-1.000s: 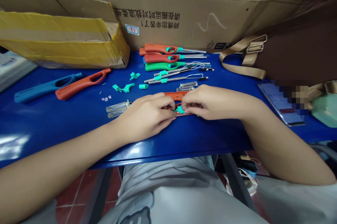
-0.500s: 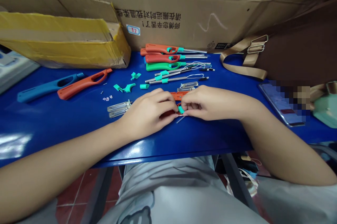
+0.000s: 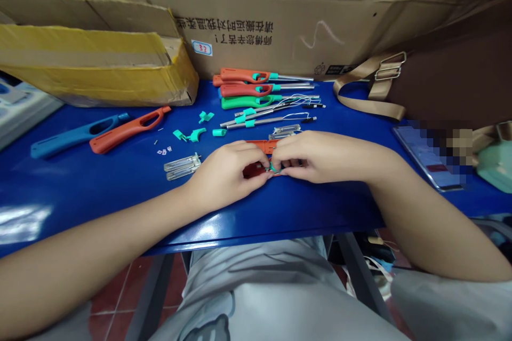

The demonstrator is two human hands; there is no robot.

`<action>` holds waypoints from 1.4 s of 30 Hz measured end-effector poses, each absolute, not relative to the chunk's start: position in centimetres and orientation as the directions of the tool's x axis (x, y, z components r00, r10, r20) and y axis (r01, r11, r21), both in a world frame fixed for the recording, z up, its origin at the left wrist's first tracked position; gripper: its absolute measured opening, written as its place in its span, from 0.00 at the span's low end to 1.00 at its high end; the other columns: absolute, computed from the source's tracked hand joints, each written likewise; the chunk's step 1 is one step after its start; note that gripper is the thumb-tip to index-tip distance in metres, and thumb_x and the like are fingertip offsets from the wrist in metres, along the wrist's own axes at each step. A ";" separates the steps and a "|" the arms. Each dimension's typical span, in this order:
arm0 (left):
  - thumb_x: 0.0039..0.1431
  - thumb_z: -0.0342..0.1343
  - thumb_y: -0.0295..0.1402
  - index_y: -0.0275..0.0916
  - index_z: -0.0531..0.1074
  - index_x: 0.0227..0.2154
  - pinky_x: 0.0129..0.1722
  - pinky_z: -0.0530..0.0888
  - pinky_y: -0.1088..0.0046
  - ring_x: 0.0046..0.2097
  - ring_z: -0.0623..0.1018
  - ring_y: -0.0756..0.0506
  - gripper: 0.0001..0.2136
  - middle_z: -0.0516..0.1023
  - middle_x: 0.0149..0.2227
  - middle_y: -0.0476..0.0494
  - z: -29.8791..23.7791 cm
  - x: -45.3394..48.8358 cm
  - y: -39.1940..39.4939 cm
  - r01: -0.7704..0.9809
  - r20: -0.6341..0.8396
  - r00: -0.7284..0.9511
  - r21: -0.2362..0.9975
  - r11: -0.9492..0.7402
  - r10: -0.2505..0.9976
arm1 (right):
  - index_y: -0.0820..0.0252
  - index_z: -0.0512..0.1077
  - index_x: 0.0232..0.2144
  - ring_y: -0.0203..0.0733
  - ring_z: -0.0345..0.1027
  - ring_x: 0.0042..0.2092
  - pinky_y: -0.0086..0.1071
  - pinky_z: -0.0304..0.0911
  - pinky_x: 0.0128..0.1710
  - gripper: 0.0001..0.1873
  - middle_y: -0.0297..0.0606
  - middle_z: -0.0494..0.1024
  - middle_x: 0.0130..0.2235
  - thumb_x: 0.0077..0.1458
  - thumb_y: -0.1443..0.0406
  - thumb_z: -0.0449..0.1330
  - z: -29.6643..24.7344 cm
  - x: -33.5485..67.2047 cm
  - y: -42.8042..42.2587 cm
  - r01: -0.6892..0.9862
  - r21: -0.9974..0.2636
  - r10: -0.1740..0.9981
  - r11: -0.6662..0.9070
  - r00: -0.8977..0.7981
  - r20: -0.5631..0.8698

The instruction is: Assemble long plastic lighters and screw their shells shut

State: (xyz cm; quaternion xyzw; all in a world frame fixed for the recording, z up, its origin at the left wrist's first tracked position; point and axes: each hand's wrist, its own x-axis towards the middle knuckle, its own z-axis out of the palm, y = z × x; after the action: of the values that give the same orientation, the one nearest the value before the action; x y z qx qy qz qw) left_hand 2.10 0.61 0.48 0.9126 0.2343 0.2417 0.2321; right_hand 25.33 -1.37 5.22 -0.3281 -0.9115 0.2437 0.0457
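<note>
My left hand [image 3: 228, 173] is closed around an orange lighter casing half [image 3: 253, 171], its hollow side up, near the front of the table. Thumb and fingertips of my right hand [image 3: 308, 157] pinch a small teal plastic part [image 3: 274, 166] at the casing's right end. Fingers hide much of both pieces. Just behind my hands lies another orange casing piece [image 3: 262, 145], partly covered. Clear fuel tanks [image 3: 180, 166] rest left of my left hand, and more clear tanks [image 3: 286, 131] lie behind my right hand.
Assembled lighters [image 3: 246, 88] and metal lighter tubes with wires [image 3: 260, 121] lie toward the back. Loose teal parts [image 3: 196, 135], a blue handle [image 3: 76, 135] and an orange handle [image 3: 128, 130] are left. A cardboard box [image 3: 120, 79], a phone [image 3: 424, 159] and a strap [image 3: 368, 98] border the table.
My right fingertips have pressed the teal part lower into the casing, so less of it shows. A thin clear strip in front of my fingers is no longer visible.
</note>
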 end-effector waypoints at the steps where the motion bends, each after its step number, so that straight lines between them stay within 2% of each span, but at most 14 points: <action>1: 0.62 0.62 0.30 0.38 0.79 0.39 0.44 0.74 0.68 0.42 0.80 0.44 0.04 0.83 0.38 0.45 0.5 2.1 0.6 0.324 0.327 0.770 0.539 -0.778 0.547 | 0.59 0.74 0.34 0.37 0.67 0.37 0.30 0.58 0.38 0.08 0.33 0.76 0.34 0.57 0.75 0.57 5.4 25.4 -1.4 0.573 -0.484 0.621 0.661 -0.780 -0.075; 5: 0.62 0.61 0.28 0.39 0.78 0.49 0.48 0.75 0.67 0.48 0.80 0.43 0.12 0.83 0.46 0.44 0.4 1.9 0.7 0.302 0.329 0.776 0.554 -0.775 0.538 | 0.59 0.75 0.34 0.34 0.68 0.34 0.28 0.59 0.35 0.08 0.31 0.76 0.33 0.56 0.75 0.58 6.4 25.9 -1.6 0.596 -0.512 0.659 0.619 -0.749 -0.074; 8: 0.63 0.60 0.28 0.39 0.78 0.51 0.50 0.75 0.66 0.49 0.80 0.43 0.14 0.83 0.49 0.42 0.3 1.8 0.8 0.276 0.338 0.792 0.545 -0.792 0.508 | 0.60 0.75 0.34 0.33 0.69 0.33 0.28 0.59 0.34 0.08 0.31 0.77 0.33 0.55 0.75 0.58 7.1 26.4 -1.7 0.612 -0.519 0.683 0.597 -0.727 -0.072; 14: 0.64 0.59 0.28 0.37 0.79 0.49 0.49 0.75 0.65 0.47 0.81 0.43 0.11 0.84 0.45 0.42 0.4 1.9 0.9 0.262 0.358 0.803 0.505 -0.822 0.476 | 0.59 0.74 0.33 0.33 0.69 0.33 0.27 0.60 0.34 0.08 0.30 0.77 0.33 0.53 0.74 0.58 7.3 26.7 -1.6 0.648 -0.545 0.724 0.532 -0.682 -0.103; 21: 0.65 0.59 0.29 0.39 0.80 0.48 0.50 0.75 0.65 0.46 0.80 0.44 0.11 0.83 0.46 0.43 0.3 2.0 0.9 0.259 0.354 0.803 0.517 -0.816 0.480 | 0.58 0.68 0.33 0.32 0.62 0.30 0.27 0.54 0.31 0.10 0.28 0.72 0.30 0.51 0.76 0.56 6.0 25.6 -1.7 0.664 -0.536 0.713 0.522 -0.684 -0.152; 30: 0.65 0.59 0.31 0.39 0.81 0.48 0.50 0.76 0.63 0.47 0.79 0.42 0.11 0.82 0.46 0.43 0.1 2.0 0.9 0.282 0.341 0.793 0.529 -0.800 0.505 | 0.58 0.66 0.30 0.33 0.59 0.29 0.28 0.50 0.30 0.06 0.29 0.70 0.28 0.56 0.73 0.57 5.3 25.1 -1.3 0.645 -0.520 0.698 0.559 -0.705 -0.124; 42: 0.63 0.59 0.30 0.41 0.81 0.43 0.46 0.76 0.66 0.44 0.79 0.44 0.09 0.83 0.44 0.44 0.1 2.1 0.8 0.297 0.330 0.780 0.553 -0.779 0.532 | 0.58 0.67 0.33 0.33 0.61 0.30 0.28 0.51 0.29 0.02 0.31 0.72 0.30 0.59 0.68 0.57 4.6 24.8 -1.2 0.637 -0.500 0.694 0.587 -0.714 -0.096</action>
State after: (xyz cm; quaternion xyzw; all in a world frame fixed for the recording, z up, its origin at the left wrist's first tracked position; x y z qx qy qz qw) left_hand 2.12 0.78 0.13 0.9117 0.2273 0.2413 0.2429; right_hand 24.83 -1.25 4.56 -0.3742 -0.8891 0.2579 0.0548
